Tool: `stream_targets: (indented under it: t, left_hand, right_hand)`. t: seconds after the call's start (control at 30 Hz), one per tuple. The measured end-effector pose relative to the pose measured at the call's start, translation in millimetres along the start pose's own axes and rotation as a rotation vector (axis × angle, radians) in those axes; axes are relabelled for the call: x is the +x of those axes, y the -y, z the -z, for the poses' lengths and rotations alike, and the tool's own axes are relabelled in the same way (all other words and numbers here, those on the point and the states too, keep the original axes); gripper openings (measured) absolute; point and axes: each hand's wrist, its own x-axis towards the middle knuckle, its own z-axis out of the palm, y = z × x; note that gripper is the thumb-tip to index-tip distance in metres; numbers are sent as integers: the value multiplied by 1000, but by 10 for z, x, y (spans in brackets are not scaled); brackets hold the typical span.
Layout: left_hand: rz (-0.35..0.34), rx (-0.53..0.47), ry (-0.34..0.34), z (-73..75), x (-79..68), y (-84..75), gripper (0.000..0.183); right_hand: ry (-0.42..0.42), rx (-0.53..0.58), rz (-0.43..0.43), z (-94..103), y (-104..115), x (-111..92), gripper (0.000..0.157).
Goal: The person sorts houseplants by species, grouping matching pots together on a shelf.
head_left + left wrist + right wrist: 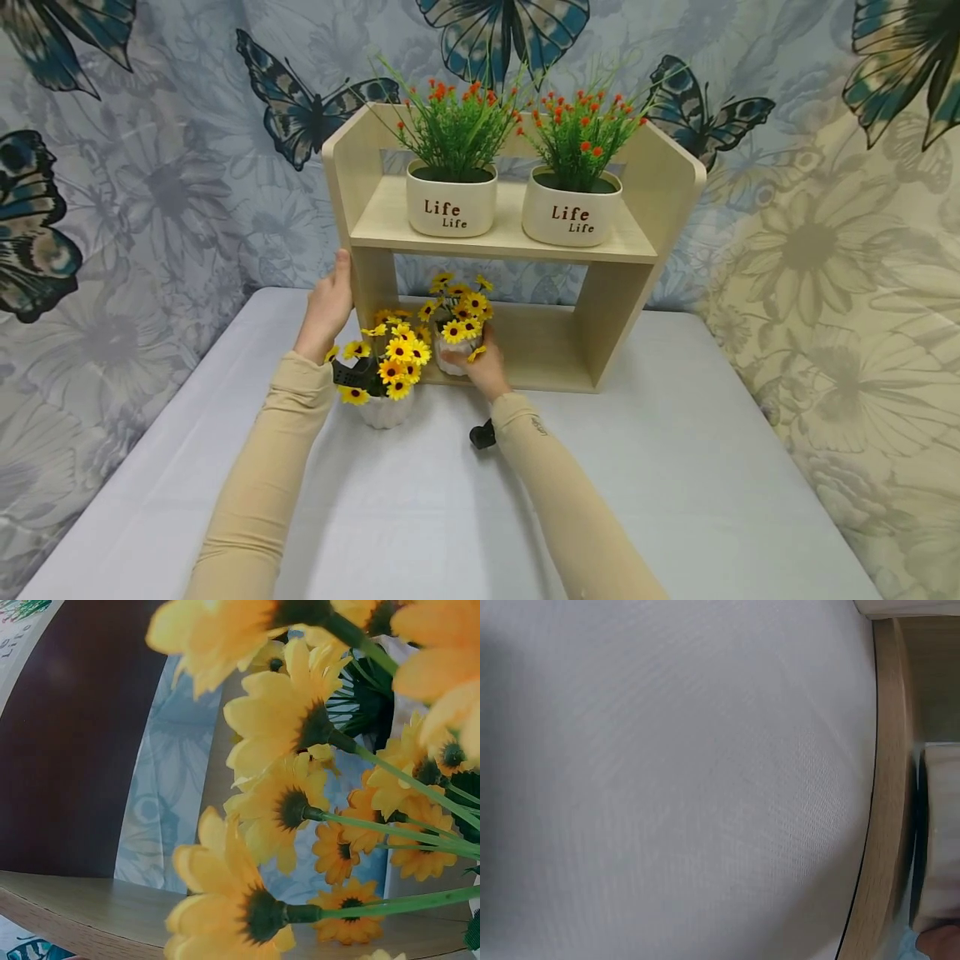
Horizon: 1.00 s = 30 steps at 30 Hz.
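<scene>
In the head view my right hand grips a small whitish flowerpot with yellow daisy-like flowers, at the front left of the wooden shelf's lower compartment. The right wrist view shows this pot just over the shelf's front edge, with a fingertip at it. My left hand rests against the outside of the shelf's left panel; part of it is hidden. A second pot of yellow flowers stands on the table beside my left wrist.
Two white oval planters, one left and one right, both with red flowers, stand on the upper shelf. Below my right wrist hangs a black device. White cloth covers the table; butterfly-patterned fabric hangs behind.
</scene>
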Motion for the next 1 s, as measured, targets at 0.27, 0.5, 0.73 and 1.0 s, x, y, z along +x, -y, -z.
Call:
stream_targets:
  t: [0.27,0.5,0.73,1.0]
  left_hand:
    - [-5,1,4,-30,11,14,89]
    - [-5,0,5,-43,24,19,89]
    - [4,6,-5,-25,12,21,88]
    - [-11,-6,-12,-32,16,45,88]
  right_hand:
    - [-4,35,13,-10,-11,-6,96]
    - [-2,63,16,-6,-19,-25,95]
    - [26,120,47,-24,-48,-2,96]
    - [36,138,43,15,-86,-43,97]
